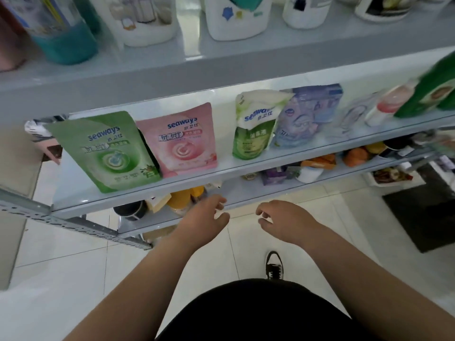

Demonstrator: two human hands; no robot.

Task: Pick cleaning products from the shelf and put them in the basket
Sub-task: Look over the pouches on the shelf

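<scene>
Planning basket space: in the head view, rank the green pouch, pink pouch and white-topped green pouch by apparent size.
1. Green pouch.
2. Pink pouch, nearly alike; the order of these two is unsure.
3. White-topped green pouch, clearly narrowest.

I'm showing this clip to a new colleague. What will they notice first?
The green Seaways pouch and the pink Seaways pouch, standing side by side at the left of the middle shelf, stand out most. Just below that shelf's front edge, the left hand and right hand reach forward, both empty with fingers loosely curled.
</scene>
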